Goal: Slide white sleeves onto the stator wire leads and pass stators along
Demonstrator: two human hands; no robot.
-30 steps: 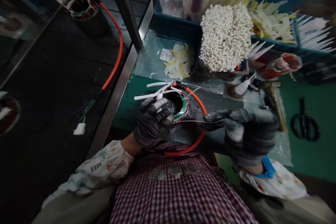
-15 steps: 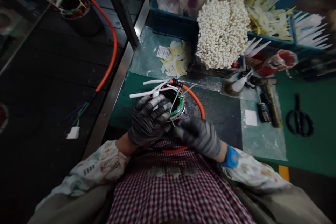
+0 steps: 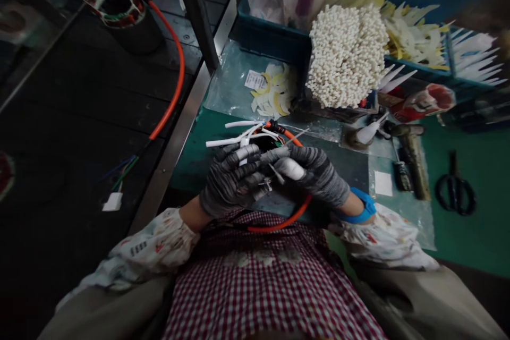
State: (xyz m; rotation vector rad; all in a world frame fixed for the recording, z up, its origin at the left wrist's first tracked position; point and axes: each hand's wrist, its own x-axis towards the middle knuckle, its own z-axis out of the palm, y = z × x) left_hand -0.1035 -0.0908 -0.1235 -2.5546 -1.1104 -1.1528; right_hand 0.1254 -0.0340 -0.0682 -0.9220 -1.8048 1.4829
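A motor stator [image 3: 271,142] with a ring of wound wires sits on the bench in front of me, its near side hidden by my hands. White sleeved leads [image 3: 220,143] stick out to its left, and an orange sleeved cable [image 3: 294,138] curves round its right side. My gloved left hand [image 3: 229,186] is curled over the near left rim. My gloved right hand [image 3: 322,172] pinches at the near right rim, fingertips meeting those of the left. A thin pale cord [image 3: 298,136] pokes out past the right fingers.
Behind stand blue bins with a bundle of white-tipped sticks [image 3: 346,58] and yellow strips [image 3: 414,37]. To the right lie a hammer [image 3: 414,164], a screwdriver [image 3: 402,176] and black scissors [image 3: 455,191]. Another stator [image 3: 131,26] with an orange cable stands left, beyond a metal post [image 3: 195,10].
My right hand has moved up and in to the stator's rim, its fingers closing by the cord. My left hand stays on the stator. The view has shifted slightly.
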